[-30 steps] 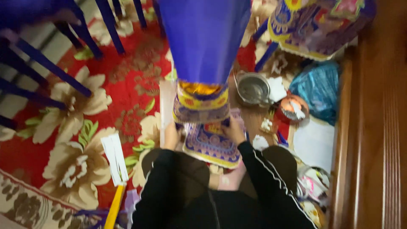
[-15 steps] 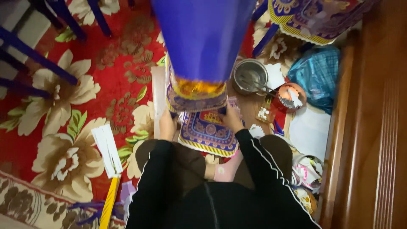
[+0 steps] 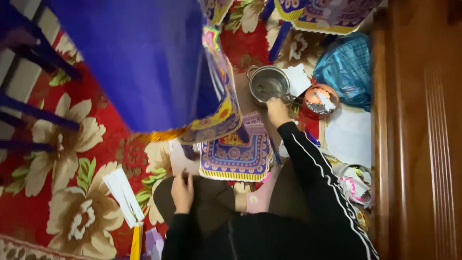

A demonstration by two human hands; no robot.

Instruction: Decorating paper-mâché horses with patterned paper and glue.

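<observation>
Warm, even indoor light; soft shadows; near blue panel (image 3: 130, 62) blurred (motion smear); colours saturated.

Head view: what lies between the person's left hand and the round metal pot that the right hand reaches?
In the head view, a patterned purple-and-yellow paper panel lies on the floor between the left hand and the round metal pot; the right hand is at the pot.

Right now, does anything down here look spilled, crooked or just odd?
Nothing looks spilled. The odd part is the big blue paper panel: it hangs tilted close to the camera and hides much of the floral carpet. The right hand is at the metal bowl; the left hand rests near the knee.
</observation>
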